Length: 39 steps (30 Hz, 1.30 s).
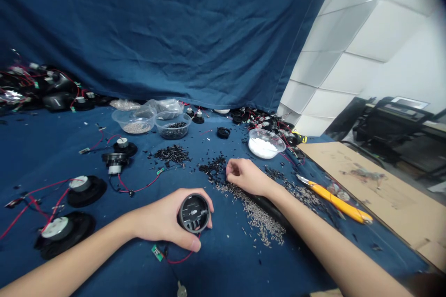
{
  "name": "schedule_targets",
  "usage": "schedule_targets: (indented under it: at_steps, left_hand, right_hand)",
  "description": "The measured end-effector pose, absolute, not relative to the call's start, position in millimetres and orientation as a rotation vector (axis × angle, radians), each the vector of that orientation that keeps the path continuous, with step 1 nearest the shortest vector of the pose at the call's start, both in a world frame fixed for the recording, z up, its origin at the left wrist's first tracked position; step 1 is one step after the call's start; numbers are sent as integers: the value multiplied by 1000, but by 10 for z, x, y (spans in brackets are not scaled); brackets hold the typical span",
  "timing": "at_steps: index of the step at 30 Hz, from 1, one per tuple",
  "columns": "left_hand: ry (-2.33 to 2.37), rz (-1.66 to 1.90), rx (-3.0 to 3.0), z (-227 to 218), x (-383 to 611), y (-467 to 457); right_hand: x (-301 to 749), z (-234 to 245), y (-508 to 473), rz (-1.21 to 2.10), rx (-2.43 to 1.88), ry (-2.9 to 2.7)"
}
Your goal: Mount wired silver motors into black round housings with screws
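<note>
My left hand is wrapped round a black round plastic housing, its open side turned up toward me, with a red wire and a small green board trailing below it. My right hand rests on the blue cloth, its fingers curled over a pile of small black screws beside a spread of small silver pins. What the fingertips pinch, if anything, is hidden.
Black speaker-like units with red wires lie at the left. Clear bowls of small parts and a bowl of white bits stand behind. A yellow utility knife lies right, near brown cardboard. A blue cloth hangs behind.
</note>
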<state>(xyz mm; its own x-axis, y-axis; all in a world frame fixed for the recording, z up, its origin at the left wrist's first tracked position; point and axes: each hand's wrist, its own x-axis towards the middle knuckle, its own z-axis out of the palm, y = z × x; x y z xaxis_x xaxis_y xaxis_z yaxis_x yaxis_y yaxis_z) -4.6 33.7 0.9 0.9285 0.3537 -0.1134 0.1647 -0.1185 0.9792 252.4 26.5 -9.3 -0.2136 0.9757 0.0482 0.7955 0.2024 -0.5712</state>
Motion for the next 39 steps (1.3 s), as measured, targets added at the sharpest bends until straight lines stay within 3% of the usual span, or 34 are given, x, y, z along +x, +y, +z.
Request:
schedule_targets:
  at_steps: [5, 27, 39]
  left_hand:
    - [401, 174, 1702, 2, -46, 338]
    - [402, 161, 1703, -3, -32, 353]
    - [414, 159, 1687, 0, -50, 341]
  right_hand:
    - [2550, -149, 309, 707, -1570, -2036]
    - [2419, -118, 232, 532, -1432, -2297]
    - [2468, -103, 249, 561, -1556, -2001]
